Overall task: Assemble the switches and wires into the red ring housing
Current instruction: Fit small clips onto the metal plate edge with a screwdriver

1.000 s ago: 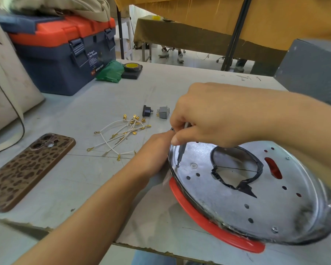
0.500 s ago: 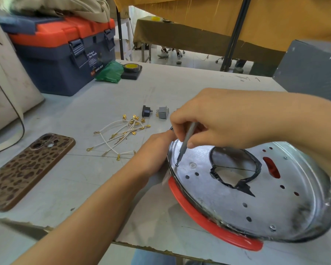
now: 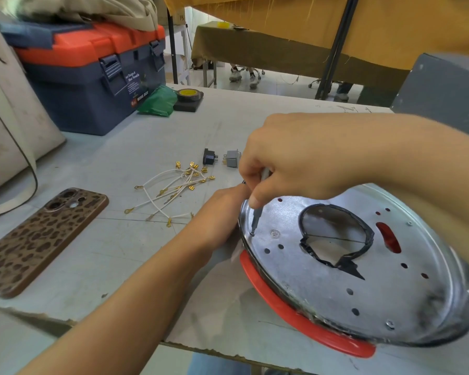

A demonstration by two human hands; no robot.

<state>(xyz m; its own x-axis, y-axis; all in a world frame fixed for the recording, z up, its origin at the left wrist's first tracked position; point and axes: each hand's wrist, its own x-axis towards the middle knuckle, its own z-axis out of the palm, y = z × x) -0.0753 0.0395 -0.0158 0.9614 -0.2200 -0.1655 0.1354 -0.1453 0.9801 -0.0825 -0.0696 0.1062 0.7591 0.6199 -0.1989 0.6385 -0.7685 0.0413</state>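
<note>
While we look down over our two forearms, the nearest thing is the red ring [image 3: 303, 324], whose rim curves along the near edge of the grey table [image 3: 114, 266] on the right. A round metal plate [image 3: 363, 280] sits on top of it, tilted, dotted with small holes and with a ragged, tape-edged opening in its middle.

Our left hand [image 3: 217, 212] rests against the plate's left edge; its fingers go behind the rim, so we cannot tell how they lie. We judge that it is bracing the plate, and it should hold firm so nothing turns.

Our right hand [image 3: 295, 163] reaches in from the right, its fingertips pinching a thin grey screwdriver [image 3: 256, 217]. The tip stands in a screw near the plate's left edge. To do this well, we would keep the shaft square to the plate, press down gently and turn slowly, because a slip could scratch the metal or strip the screw head.

Farther back on the table, to the left, lies a loose bundle of white wires [image 3: 173, 189] with gold ends. Just beyond them sit two small switches, one black [image 3: 209, 157] and one grey [image 3: 233, 158], both still outside the ring.

A phone [image 3: 41, 239] in a spotted case lies at the near left. A toolbox [image 3: 92, 77], a green bag [image 3: 157, 101] and a tape roll [image 3: 188, 94] stand at the far side.
</note>
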